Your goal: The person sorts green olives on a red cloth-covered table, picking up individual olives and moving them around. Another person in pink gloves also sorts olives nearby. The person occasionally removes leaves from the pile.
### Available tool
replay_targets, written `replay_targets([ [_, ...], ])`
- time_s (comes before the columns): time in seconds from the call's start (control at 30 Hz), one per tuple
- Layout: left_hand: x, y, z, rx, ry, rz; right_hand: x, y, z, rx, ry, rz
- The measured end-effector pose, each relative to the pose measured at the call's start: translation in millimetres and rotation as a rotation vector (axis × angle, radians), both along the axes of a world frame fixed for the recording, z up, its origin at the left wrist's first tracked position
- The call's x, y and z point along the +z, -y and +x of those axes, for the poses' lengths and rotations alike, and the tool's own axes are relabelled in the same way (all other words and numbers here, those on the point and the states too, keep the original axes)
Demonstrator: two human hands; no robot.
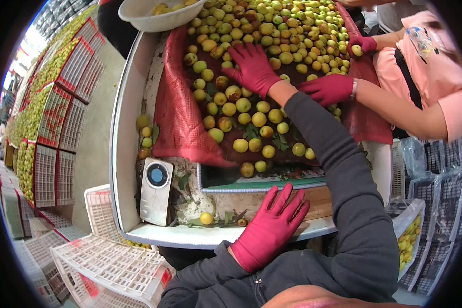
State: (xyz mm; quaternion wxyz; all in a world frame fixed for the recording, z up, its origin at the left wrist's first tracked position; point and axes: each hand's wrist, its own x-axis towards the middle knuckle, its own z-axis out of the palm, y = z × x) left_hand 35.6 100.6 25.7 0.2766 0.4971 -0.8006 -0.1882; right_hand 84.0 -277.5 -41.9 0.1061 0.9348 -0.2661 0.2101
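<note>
Small round yellow-green fruits [259, 119] that look like jujubes, several with brown patches, lie on a red cloth [182, 115] lining a white-rimmed sorting table. My right hand [254, 69], in a crimson glove, reaches far over the table. Its fingers are spread on top of the fruits, palm down. My left hand [269, 228], gloved alike, rests at the near edge of the table with fingers apart and holds nothing. Beyond its fingertips is a green-edged opening [262, 182] at the cloth's near end. One loose yellow fruit [206, 218] lies left of this hand, among leaves.
At the right, a co-worker in a pink shirt [421, 72] has one gloved hand [331, 90] by the fruits and another [362, 45] holding one. A white phone [156, 192] lies in the near-left corner. A white basin [161, 18] stands far left; crates [113, 264] surround the table.
</note>
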Motion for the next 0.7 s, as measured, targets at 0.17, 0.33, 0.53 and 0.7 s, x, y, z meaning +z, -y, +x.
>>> replay_targets([
  [0.17,4.4,-0.6,0.1,0.006,-0.007,-0.008,-4.8,-17.5,36.1,0.296,0.377,0.269],
  [0.33,3.6,-0.8,0.4,-0.025,0.08,0.022,20.8,-14.0,87.9,0.074,0.147,0.159],
  [0.53,1.2,0.8,0.5,-0.041,0.058,0.016,7.3,-40.0,84.8,0.131,0.04,0.091],
  [0.7,4.6,-0.5,1.0,-0.039,0.048,0.034,10.0,-76.5,24.2,0.28,0.0,0.102],
])
